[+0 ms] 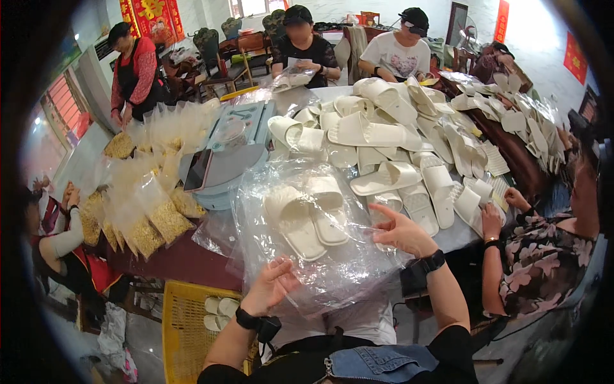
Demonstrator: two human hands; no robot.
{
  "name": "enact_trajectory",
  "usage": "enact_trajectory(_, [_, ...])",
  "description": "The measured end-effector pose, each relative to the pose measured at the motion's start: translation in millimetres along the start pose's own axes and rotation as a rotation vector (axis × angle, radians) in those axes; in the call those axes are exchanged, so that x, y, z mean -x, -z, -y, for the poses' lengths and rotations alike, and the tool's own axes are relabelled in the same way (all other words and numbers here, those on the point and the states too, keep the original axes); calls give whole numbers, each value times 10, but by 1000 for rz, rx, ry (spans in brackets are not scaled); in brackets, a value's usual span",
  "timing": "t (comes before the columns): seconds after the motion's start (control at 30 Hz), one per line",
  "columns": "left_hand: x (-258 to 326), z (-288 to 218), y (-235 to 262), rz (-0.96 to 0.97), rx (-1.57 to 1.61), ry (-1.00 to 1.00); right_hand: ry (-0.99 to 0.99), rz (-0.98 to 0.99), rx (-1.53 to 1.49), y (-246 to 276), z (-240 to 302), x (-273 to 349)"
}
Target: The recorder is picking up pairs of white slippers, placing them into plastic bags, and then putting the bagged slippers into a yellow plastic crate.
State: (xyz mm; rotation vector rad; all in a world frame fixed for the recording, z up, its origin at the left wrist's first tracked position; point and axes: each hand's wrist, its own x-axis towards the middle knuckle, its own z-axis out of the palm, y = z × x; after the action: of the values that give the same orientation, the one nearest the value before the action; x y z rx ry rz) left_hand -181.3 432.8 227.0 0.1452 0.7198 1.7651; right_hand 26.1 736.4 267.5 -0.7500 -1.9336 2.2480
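Observation:
A pair of cream slippers (295,223) lies side by side on clear plastic bags (313,281) at the table's front edge. Whether the pair is inside the top bag or on it, I cannot tell. My left hand (274,283) is at the near left of the bags, palm turned up and fingers loosely bent, with nothing seen in it. To the right of the pair, my right hand (404,232) is open over the bag's edge, thumb and fingers apart. Each wrist wears a black band with a dark device.
A large heap of cream slippers (377,131) covers the far right. At left stand filled clear bags (150,214) beside a blue scale (240,128) with a phone (197,170). Below is a yellow crate (182,345) holding slippers. A co-worker's hand (491,221) touches slippers at right; others work around.

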Motion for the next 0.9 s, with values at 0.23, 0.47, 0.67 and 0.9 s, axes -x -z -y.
enact_trajectory(0.23, [101,-245,-336,74,-269,-104,196,262,-300,-46,120,50])
enact_trajectory(0.47, [115,-464,-235,104,-524,-183,244,202,-11,-15,245,-60])
enact_trajectory(0.67, [159,-661,-316,66,-705,-266,289,135,335,-85,444,-22])
enact_trajectory(0.9, [119,-810,-404,-151,-1241,-587,578,-46,561,-234,486,-105])
